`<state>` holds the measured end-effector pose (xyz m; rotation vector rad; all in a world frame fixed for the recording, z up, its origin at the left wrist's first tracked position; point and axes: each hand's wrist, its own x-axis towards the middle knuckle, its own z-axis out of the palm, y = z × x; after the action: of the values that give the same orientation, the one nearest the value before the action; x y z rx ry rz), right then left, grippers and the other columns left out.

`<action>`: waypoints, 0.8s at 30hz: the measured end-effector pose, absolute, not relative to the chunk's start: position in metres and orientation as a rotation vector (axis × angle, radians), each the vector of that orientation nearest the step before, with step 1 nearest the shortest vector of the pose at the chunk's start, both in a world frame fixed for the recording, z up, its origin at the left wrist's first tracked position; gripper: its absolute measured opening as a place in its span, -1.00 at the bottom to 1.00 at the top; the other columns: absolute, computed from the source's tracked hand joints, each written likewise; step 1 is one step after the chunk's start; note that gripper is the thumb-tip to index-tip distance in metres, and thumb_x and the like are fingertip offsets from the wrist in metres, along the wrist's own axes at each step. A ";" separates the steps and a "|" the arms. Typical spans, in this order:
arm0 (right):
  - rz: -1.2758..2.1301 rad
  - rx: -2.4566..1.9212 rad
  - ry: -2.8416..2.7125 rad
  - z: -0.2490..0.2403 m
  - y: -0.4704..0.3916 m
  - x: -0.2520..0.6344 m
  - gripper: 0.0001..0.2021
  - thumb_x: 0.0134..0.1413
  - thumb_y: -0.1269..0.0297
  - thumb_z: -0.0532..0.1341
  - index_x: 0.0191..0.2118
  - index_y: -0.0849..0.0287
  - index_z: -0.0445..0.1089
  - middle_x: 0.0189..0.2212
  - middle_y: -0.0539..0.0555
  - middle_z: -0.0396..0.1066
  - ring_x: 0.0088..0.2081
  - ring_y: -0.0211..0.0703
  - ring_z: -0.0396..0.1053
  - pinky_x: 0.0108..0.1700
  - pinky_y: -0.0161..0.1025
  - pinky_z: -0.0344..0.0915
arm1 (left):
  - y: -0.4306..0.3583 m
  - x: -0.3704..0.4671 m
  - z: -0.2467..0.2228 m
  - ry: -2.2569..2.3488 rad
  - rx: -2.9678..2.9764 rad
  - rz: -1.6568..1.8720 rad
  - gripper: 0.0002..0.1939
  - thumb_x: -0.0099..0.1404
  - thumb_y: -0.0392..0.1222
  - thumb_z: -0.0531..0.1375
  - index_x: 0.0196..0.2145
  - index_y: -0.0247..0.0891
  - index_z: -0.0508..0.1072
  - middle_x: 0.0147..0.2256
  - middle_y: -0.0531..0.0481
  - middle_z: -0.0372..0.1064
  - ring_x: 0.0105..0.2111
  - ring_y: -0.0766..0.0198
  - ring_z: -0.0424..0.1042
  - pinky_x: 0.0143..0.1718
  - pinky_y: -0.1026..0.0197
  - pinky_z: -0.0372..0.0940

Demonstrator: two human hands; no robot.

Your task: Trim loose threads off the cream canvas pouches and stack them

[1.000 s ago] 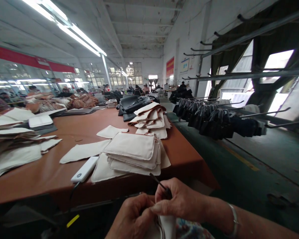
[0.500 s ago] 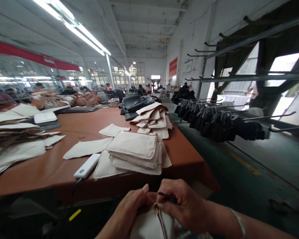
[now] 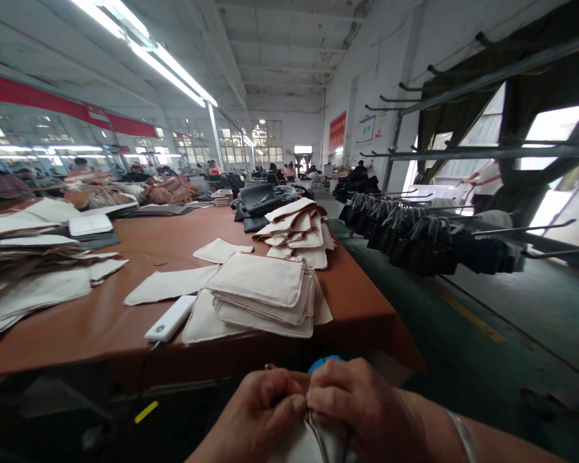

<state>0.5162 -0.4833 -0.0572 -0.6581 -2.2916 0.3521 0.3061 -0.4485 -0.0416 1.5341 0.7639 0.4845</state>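
Observation:
Low in the head view, my left hand (image 3: 263,411) and my right hand (image 3: 357,402) meet over a cream fabric piece (image 3: 299,445) with a dark seam or slit down it. Both hands are closed, thumbs and fingertips pinching its upper edge side by side. A bit of brown edging shows between them. Behind the right hand's knuckles peeks a bright blue object (image 3: 324,363); its kind is hidden. My fingers cover much of the piece's top. Just beyond, on the brown-covered table (image 3: 174,241), lies a stack of cream fabric panels (image 3: 258,280).
A white power bank (image 3: 170,319) with a cable lies at the table's near edge. More cream pieces (image 3: 43,292) are heaped left, and brown-edged ones (image 3: 296,225) farther back beside black material (image 3: 255,202). Dark bags (image 3: 405,238) hang from a rack on the right.
My left fingers have curled in to pinch the edge beside my right hand. The dark slender item at my right fingers is out of sight, and the blue object now shows. A person appears beyond the rack.

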 end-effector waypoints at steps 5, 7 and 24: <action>1.053 -1.059 -1.789 -0.044 -0.480 0.519 -0.66 0.32 0.08 0.08 -0.27 0.29 0.38 -0.44 0.02 0.31 -0.40 -0.25 0.22 -0.35 -0.34 0.19 | -0.454 0.304 -0.027 0.760 1.878 0.590 -0.69 0.39 -0.05 0.12 -0.31 -0.31 0.54 -0.35 -0.04 0.45 -0.36 0.27 0.33 -0.30 0.33 0.22; 1.197 -1.104 -1.798 -0.034 -0.476 0.520 -0.64 0.29 0.07 0.12 -0.36 0.29 0.37 -0.51 -0.05 0.21 -0.46 -0.30 0.12 -0.43 -0.37 0.10 | -0.452 0.304 -0.031 0.677 2.009 0.635 -0.70 0.39 -0.08 0.11 -0.42 -0.29 0.48 -0.47 0.03 0.38 -0.46 0.33 0.28 -0.38 0.36 0.21; 1.331 -0.905 -1.734 -0.045 -0.476 0.511 -0.75 0.11 0.18 0.22 -0.45 0.26 0.30 -0.57 -0.08 0.17 -0.54 -0.38 0.02 -0.54 -0.42 -0.02 | -0.447 0.301 -0.045 0.589 1.277 0.558 -0.50 0.32 0.22 0.16 -0.50 -0.30 0.32 -0.52 0.10 0.05 -0.52 0.39 -0.03 -0.52 0.30 -0.10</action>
<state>0.5111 -0.4755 -0.0446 -0.9048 -1.7339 1.3312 0.3012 -0.4470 -0.0446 1.2774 0.5893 0.5576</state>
